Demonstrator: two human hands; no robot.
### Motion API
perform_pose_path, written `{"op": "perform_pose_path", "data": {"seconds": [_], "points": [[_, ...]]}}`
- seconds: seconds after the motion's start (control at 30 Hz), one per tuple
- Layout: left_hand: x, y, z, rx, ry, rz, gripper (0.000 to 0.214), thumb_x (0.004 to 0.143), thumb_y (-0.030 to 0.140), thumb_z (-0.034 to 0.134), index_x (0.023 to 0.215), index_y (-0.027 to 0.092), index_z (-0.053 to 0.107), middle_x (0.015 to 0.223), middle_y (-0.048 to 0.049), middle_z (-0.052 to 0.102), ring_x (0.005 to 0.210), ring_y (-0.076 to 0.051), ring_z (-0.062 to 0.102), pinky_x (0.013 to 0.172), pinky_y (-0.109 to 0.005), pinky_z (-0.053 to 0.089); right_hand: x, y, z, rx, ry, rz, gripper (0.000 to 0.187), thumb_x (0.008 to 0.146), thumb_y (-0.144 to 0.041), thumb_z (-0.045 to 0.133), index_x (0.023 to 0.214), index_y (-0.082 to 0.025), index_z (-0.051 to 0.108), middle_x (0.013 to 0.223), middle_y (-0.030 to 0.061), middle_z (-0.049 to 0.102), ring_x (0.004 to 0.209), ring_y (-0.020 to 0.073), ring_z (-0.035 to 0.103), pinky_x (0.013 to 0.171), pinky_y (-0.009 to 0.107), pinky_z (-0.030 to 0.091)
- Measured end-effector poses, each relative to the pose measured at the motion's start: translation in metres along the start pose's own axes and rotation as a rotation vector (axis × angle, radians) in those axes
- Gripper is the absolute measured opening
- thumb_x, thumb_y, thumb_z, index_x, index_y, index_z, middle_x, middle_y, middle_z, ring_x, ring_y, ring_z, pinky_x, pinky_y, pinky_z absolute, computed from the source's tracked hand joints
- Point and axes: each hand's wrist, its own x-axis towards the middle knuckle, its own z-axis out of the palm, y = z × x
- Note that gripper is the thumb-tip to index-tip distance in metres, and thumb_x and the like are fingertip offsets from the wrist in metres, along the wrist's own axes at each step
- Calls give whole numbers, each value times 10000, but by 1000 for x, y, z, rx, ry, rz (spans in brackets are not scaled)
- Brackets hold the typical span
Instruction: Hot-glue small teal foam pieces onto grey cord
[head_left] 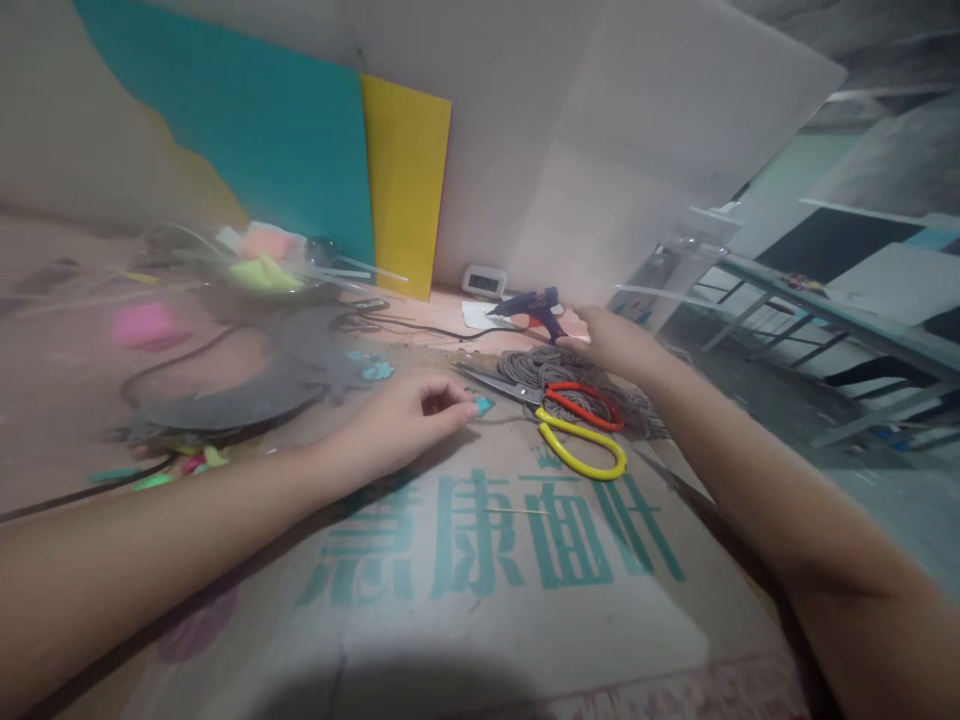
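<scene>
My left hand (420, 418) is closed in a pinch on a small teal piece (484, 406), low over the printed cardboard. Farther back on the right, my right hand (591, 340) grips the handle end of a dark blue glue gun (536, 304), whose nozzle points left. Its fingers are partly blurred. Between my hands lie scissors (541, 412) with one red and one yellow handle, blades toward the left. They rest partly on a bundle of grey cord (525, 366). Beyond my left hand are small teal cut pieces (373, 366).
A thin wooden stick (517, 511) lies on the cardboard (480, 640). At left are a grey round-edged object (225, 405), a pink lump (144, 326) and a dark cable. A small white digital clock (484, 281) stands behind, near teal (300, 140) and yellow (409, 180) sheets.
</scene>
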Motion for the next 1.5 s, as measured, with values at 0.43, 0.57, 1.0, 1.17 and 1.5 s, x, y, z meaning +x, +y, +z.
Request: {"op": "perform_pose_path", "data": {"seconds": [0.43, 0.57, 1.0, 1.17, 1.5], "points": [[-1, 2, 0, 45, 2, 3, 278, 851, 451, 595, 822, 200, 710, 728, 1, 664, 657, -151, 550, 610, -258, 386, 52, -9, 40, 427, 4, 200, 339, 786, -397, 680, 993, -128, 685, 803, 102, 741, 767, 242, 682, 718, 341, 532], [0, -1, 1, 50, 17, 47, 274, 857, 446, 594, 815, 203, 714, 760, -2, 689, 701, -159, 583, 635, -256, 406, 38, -8, 23, 488, 51, 203, 343, 840, -464, 610, 922, -138, 680, 691, 87, 715, 667, 215, 662, 655, 327, 526], [-1, -1, -1, 126, 82, 97, 209, 873, 352, 571, 825, 184, 686, 770, -11, 697, 693, -158, 584, 672, -270, 422, -90, -65, 4, 814, 55, -74, 162, 880, -364, 563, 871, -234, 660, 844, 29, 737, 723, 199, 694, 725, 340, 565], [-1, -2, -2, 144, 98, 100, 205, 880, 351, 563, 837, 186, 677, 824, -19, 707, 734, -167, 598, 682, -272, 424, -96, -56, 12, 675, 101, -187, 216, 869, -438, 574, 786, -247, 632, 807, 34, 699, 778, 220, 668, 787, 373, 541], [-2, -5, -3, 137, 137, 85, 205, 879, 358, 563, 825, 192, 670, 808, -4, 695, 719, -163, 589, 657, -269, 409, -103, -58, 14, 639, 44, -197, 316, 820, -528, 624, 750, -221, 611, 683, 34, 672, 677, 218, 637, 605, 325, 488]]}}
